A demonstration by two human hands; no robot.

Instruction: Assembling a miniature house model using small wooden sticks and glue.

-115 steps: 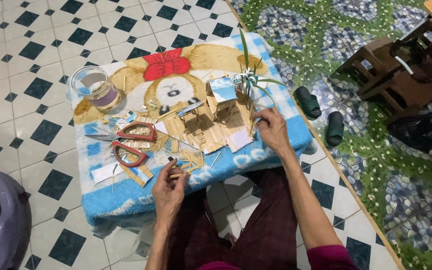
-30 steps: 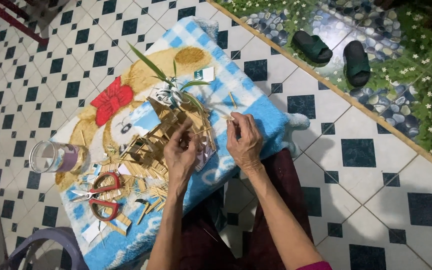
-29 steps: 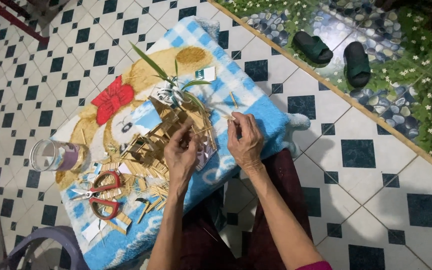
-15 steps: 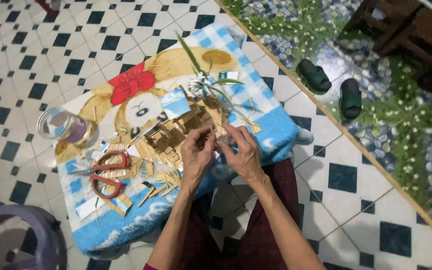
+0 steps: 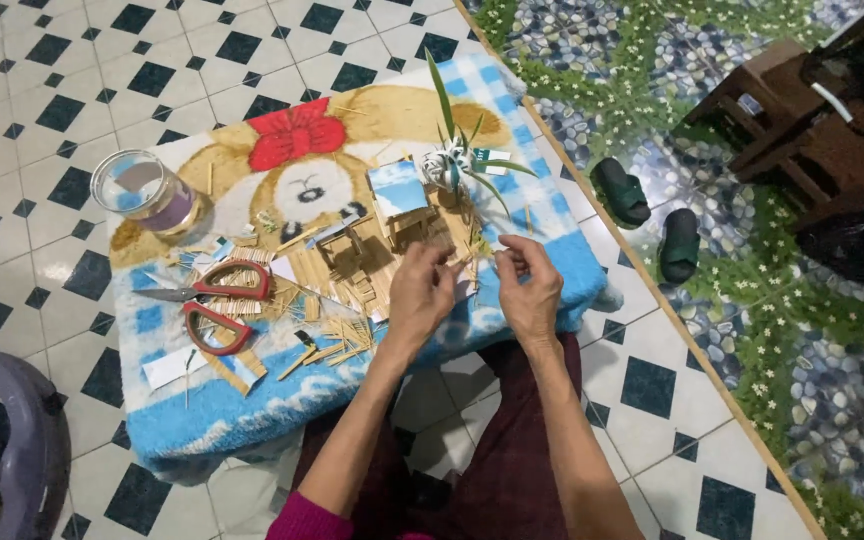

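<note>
Stick model (image 5: 392, 245) sits mid-counter (image 5: 252, 420), just behind both hands. Looks light, brittle, glued thin sticks; best held low at the base, not the blue roof. Left hand (image 5: 420, 295) fingers curled on the model's front edge. Right hand (image 5: 530, 285) fingers pinched closed, on what I cannot tell. Scissors (image 5: 214, 300) left of model, glass jar (image 5: 142, 190) far left, plant (image 5: 457, 165) behind.

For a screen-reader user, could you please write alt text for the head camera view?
Seen from above, a person's left hand and right hand work at a small model house of wooden sticks on a blue cartoon-print blanket. Red-handled scissors, loose sticks and a glass jar lie to the left; dark sandals sit beyond.
</note>
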